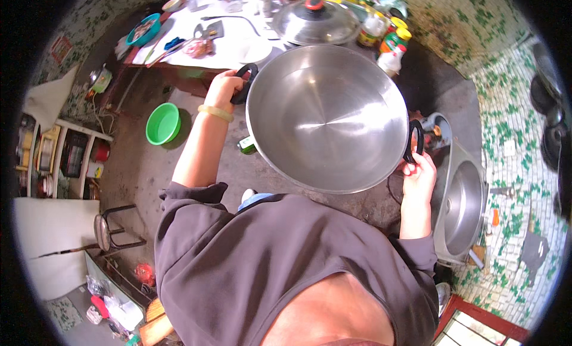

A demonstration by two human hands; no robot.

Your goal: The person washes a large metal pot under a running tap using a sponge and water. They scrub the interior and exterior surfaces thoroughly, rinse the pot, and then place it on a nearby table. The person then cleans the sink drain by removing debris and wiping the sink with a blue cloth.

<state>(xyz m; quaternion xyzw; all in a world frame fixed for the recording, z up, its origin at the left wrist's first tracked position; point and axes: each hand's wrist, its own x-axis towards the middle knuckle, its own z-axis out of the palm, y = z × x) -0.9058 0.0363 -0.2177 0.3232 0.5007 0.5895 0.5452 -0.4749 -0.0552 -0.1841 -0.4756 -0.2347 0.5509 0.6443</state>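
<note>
A large, shiny stainless steel wok (326,122) is held up before my chest, its inside facing me. Its bowl looks bare apart from reflections. My left hand (225,88) grips the black loop handle (245,83) at the upper left of the rim. On the other side, my right hand (419,169) holds the second black handle (414,141), with fingers curled below it. Just beyond the wok, a domed metal lid (316,24) with a red and black knob lies by the table edge.
A white-covered table (183,51) bears utensils, a teal basin (144,29) and several bottles (393,38). A green basin (163,124) and a green bottle (246,145) are on the floor. The steel sink (464,207) is to my right, a stool (103,232) to my left.
</note>
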